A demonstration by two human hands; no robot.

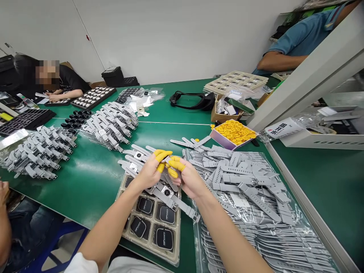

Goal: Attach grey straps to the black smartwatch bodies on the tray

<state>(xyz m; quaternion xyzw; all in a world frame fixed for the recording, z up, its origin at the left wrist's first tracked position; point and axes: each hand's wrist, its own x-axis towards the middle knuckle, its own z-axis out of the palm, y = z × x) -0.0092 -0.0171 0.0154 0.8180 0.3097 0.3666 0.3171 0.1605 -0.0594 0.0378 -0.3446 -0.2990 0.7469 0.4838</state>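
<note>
My left hand and my right hand meet over the tray, fingertips in yellow finger cots. Between them they pinch a small silver-grey smartwatch, mostly hidden by the fingers. A grey strap hangs below the fingers; whether it joins the held watch I cannot tell. Under my hands, a finished-looking watch with grey straps lies face down across the beige tray. Dark square watch faces sit in the tray's compartments. More strapped watches lie just beyond my left hand.
Loose grey straps are heaped on plastic bags at right, near a box of yellow finger cots. Piles of strapped watches stand left. Black goggles lie behind. A slanted post rises right. Co-workers sit at left and far right.
</note>
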